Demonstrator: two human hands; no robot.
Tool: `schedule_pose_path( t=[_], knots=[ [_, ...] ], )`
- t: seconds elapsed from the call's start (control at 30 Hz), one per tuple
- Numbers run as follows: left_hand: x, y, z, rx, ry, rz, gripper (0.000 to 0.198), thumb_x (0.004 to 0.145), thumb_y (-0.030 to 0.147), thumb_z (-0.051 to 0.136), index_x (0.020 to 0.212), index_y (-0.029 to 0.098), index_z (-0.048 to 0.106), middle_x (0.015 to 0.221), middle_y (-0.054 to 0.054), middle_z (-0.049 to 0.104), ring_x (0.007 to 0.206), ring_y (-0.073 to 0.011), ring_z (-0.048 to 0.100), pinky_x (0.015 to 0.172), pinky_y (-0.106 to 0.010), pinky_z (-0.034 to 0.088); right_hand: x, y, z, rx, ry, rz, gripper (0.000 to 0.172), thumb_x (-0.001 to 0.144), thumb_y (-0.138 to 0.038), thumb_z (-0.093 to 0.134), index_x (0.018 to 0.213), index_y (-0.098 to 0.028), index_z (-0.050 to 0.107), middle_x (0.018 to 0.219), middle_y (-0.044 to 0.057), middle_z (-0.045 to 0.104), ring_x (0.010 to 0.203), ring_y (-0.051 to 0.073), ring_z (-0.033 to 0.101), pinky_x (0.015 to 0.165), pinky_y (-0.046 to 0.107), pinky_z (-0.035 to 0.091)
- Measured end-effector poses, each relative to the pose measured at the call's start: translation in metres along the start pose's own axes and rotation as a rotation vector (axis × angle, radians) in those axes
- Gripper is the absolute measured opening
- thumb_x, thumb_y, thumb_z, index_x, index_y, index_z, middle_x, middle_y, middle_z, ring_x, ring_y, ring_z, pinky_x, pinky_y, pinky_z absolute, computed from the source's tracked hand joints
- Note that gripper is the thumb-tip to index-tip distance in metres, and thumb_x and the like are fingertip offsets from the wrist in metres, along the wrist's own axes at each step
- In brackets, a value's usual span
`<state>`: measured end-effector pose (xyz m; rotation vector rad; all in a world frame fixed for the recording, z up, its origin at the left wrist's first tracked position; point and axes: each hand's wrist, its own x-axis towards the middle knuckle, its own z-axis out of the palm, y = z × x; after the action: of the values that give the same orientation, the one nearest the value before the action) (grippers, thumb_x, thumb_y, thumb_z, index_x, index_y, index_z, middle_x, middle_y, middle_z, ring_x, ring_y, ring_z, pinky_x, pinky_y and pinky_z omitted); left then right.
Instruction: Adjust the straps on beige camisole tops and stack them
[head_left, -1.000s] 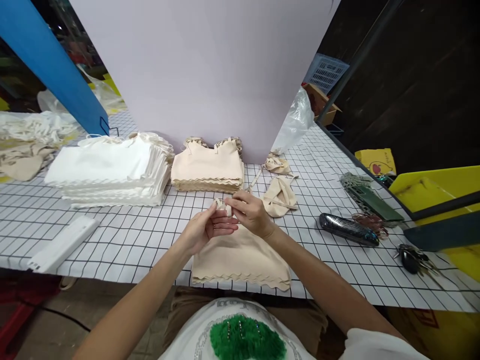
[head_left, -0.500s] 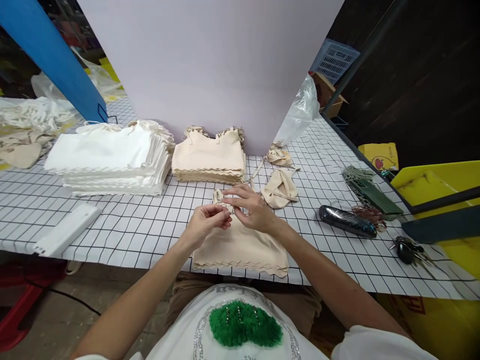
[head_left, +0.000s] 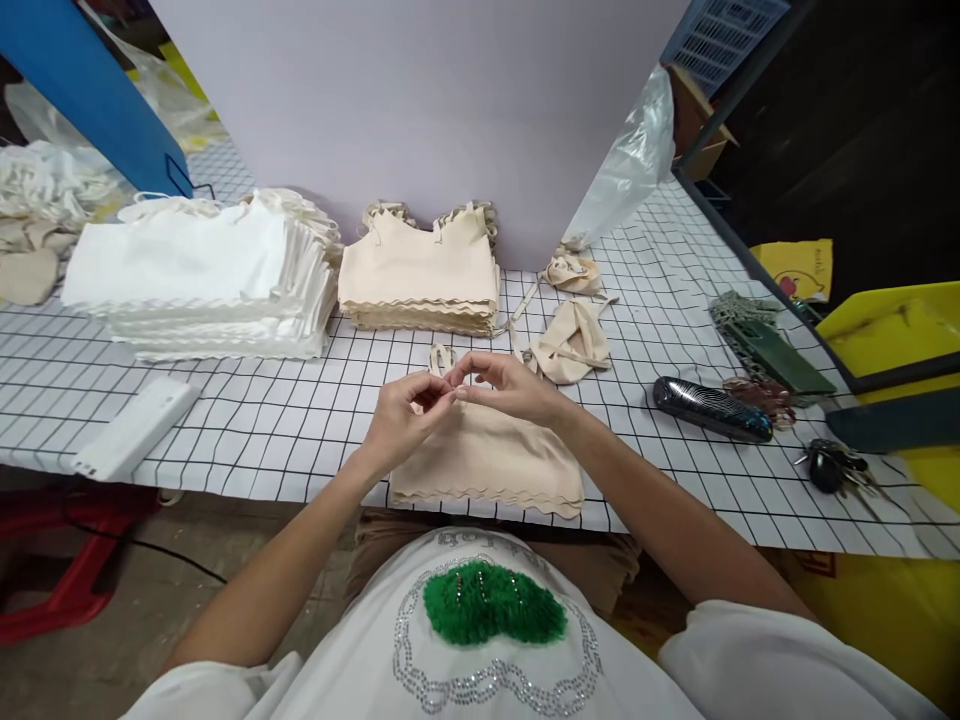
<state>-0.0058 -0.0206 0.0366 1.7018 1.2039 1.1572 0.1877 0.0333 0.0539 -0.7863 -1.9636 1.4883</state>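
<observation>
A beige garment piece with a wavy hem (head_left: pixel 487 465) lies flat at the table's front edge, its straps (head_left: pixel 442 358) showing just beyond my fingers. Over its upper left part, my left hand (head_left: pixel 409 415) is closed in a pinch, thumb against forefinger. My right hand (head_left: pixel 517 388) meets it there, also pinching, and the fingertips of both touch. Whatever they pinch is too small and too covered to name. Right of my right hand rests a crumpled beige garment (head_left: pixel 574 342), with another beige bundle (head_left: pixel 571 270) behind it.
Behind my hands stand a stack of beige garments (head_left: pixel 418 270) and a taller white stack (head_left: pixel 180 270). A white plastic bar (head_left: pixel 139 430) lies at left. On the right are a black patterned case (head_left: pixel 711 408), a green phone-like object (head_left: pixel 791 358) and keys (head_left: pixel 829 468).
My hands have come together; my right fingers, spread before, now pinch against the left fingertips. The head view has tipped slightly, so the table sits higher in the picture.
</observation>
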Motion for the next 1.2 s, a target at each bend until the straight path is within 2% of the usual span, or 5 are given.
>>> schedule_pose_path(
  t=[0.23,0.4,0.57,0.83,1.2],
  knots=[
    [0.010,0.000,-0.012,0.141,-0.212,0.017,0.015,0.089,0.026,0.062,0.078,0.017,0.066,0.069,-0.001,0.064,0.060,-0.0118,0.052,0.055,-0.025,0.040,0.006,0.003,-0.006,-0.057,-0.113,0.102,0.022,0.087,-0.039,0.070,0.091,-0.018,0.071,0.089,0.004,0.070,0.086,0.017,0.061,0.082,0.033,0.049],
    [-0.001,-0.012,-0.004,0.376,-0.165,0.006,0.009,0.087,0.023,0.067,0.080,0.020,0.062,0.082,-0.003,0.065,0.078,-0.0186,0.057,0.071,-0.032,0.043,-0.004,0.017,-0.010,-0.231,0.042,0.048,0.014,0.087,-0.030,0.068,0.080,-0.018,0.071,0.084,0.003,0.070,0.087,0.018,0.061,0.085,0.035,0.047],
    [-0.017,-0.025,0.009,0.620,-0.151,-0.120,0.021,0.079,0.027,0.081,0.081,0.021,0.061,0.088,-0.003,0.068,0.090,-0.0247,0.058,0.084,-0.040,0.037,-0.012,0.031,-0.010,-0.290,0.008,0.071,0.008,0.088,-0.023,0.066,0.085,-0.019,0.072,0.088,0.004,0.071,0.091,0.020,0.062,0.086,0.037,0.047],
    [-0.017,-0.029,0.013,0.542,-0.131,-0.236,0.025,0.078,0.030,0.083,0.092,0.022,0.064,0.088,0.000,0.067,0.090,-0.0233,0.058,0.086,-0.039,0.032,-0.006,0.040,-0.003,-0.520,-0.085,-0.022,0.010,0.088,-0.013,0.057,0.085,-0.018,0.064,0.085,0.004,0.067,0.093,0.022,0.052,0.091,0.043,0.040],
    [-0.012,-0.037,0.012,0.306,-0.131,-0.240,0.006,0.080,0.024,0.078,0.078,0.025,0.072,0.087,0.001,0.076,0.094,-0.0240,0.064,0.096,-0.043,0.032,0.004,0.045,-0.007,-0.564,-0.266,-0.071,0.017,0.090,-0.008,0.050,0.084,-0.019,0.061,0.082,0.003,0.063,0.095,0.022,0.045,0.090,0.044,0.033]
  ],
)
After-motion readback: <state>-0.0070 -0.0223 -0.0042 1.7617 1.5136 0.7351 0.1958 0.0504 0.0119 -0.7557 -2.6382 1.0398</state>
